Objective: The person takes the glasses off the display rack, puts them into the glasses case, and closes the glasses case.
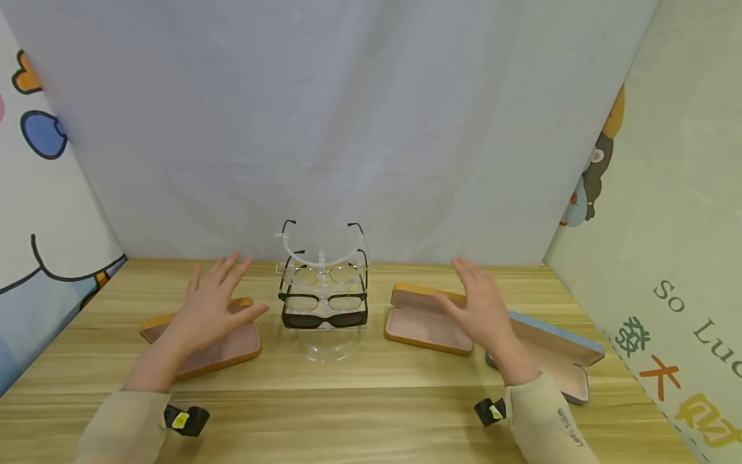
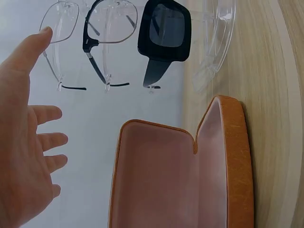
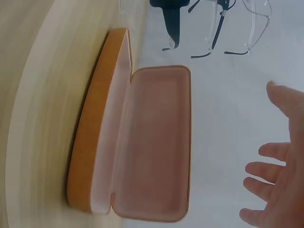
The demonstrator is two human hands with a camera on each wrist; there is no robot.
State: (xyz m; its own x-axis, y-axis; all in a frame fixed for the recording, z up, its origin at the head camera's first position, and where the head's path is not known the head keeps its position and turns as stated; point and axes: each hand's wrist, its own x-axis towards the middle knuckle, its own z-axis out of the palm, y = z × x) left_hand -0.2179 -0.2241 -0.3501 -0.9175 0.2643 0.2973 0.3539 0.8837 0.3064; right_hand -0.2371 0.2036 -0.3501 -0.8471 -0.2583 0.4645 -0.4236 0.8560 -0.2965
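Note:
My left hand (image 1: pixel 213 308) hovers with spread fingers above an open orange glasses case (image 1: pixel 246 341) with a pink lining, and holds nothing. On the other side, my right hand (image 1: pixel 484 310) hangs by a second orange glasses case (image 1: pixel 429 327), also open, its fingers extended and free of any object. Between the hands stands a clear display stand (image 1: pixel 323 351). It carries black sunglasses (image 1: pixel 324 320), black half-rim glasses (image 1: pixel 301 302) and thin-framed glasses (image 1: pixel 305 276) stacked above one another. Both wrist views show the nearby case's pink inside, seemingly with nothing in it.
A blue glasses case (image 1: pixel 556 335) lies open at the right, partly behind my right forearm, with a small dark object (image 1: pixel 491 361) beside it. The wooden table (image 1: pixel 348 419) ends at a pale cloth backdrop (image 1: pixel 348 129). Printed cloths hang on both sides.

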